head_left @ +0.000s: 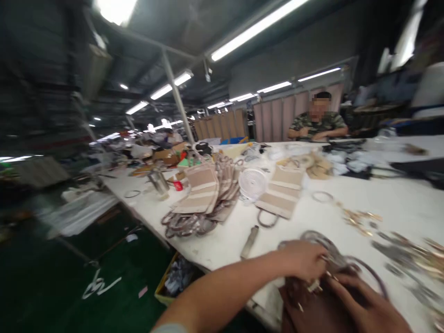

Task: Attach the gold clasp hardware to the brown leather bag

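Observation:
At the near right of the table, a dark brown bag [312, 307] with gold-coloured metal fittings lies under both my hands. My left hand [307, 260] reaches in from the left, its fingers closed at the upper edge of the bag beside a gold fitting [315, 286]. On the other side, my right hand [369, 300] grips the bag, with thumb and fingertips close to those of the left. Brown-grey looped handles [373, 270] curve up behind the hands. Motion blur hides exactly what the fingertips pinch.
Beige-and-tan bag pieces with handles [199, 187] are piled mid-table, near a white roll [253, 184] and another striped piece [282, 189]. A lighter-like tool [249, 242] lies closer. Gold metal parts [360, 219] spread at right. A person [317, 120] sits across the table.

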Available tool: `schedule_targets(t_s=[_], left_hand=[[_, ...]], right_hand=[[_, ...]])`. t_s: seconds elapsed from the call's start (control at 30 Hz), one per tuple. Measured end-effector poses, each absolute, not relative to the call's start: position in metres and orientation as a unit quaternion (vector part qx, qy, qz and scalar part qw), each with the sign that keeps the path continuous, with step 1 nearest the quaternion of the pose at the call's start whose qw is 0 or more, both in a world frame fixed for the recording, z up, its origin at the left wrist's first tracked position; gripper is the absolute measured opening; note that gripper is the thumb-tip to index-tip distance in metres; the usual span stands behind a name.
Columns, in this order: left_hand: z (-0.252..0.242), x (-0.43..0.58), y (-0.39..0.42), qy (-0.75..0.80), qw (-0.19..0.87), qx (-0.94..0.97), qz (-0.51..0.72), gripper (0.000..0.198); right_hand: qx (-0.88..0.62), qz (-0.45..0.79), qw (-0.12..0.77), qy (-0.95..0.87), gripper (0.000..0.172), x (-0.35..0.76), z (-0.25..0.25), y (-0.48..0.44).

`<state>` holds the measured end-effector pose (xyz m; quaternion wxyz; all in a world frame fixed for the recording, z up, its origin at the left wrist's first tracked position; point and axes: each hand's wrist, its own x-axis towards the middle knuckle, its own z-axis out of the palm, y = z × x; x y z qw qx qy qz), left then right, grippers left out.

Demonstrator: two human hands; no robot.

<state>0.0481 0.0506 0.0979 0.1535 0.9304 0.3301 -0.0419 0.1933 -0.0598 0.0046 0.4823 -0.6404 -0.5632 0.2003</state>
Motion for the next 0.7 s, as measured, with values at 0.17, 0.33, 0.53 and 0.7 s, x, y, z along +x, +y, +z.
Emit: schedule_targets(t_s=[0.17,0.33,0.53,0.7], left_hand=[[0.099,0.051,0.072,0.286,0.161,0.945,-0.006,0.025],[0.091,0.067,0.083,0.282,0.186,0.941,-0.028,0.016],[0.088,0.076,0.089,0.312,0.259,0.913,-0.043,0.028],[0.083,0.078,0.097,0.303,0.360,0.880,-0.060,0.025]], right_hand=[[-0.644,0.332,0.540,-0.428,0.048,0.202,0.007,-0.058],[-0.648,0.296,0.530,-0.460,0.035,0.210,0.020,-0.059],[-0.642,0.249,0.533,-0.491,0.026,0.220,0.039,-0.063],[-0.651,0.271,0.520,-0.482,0.027,0.227,0.039,-0.062]])
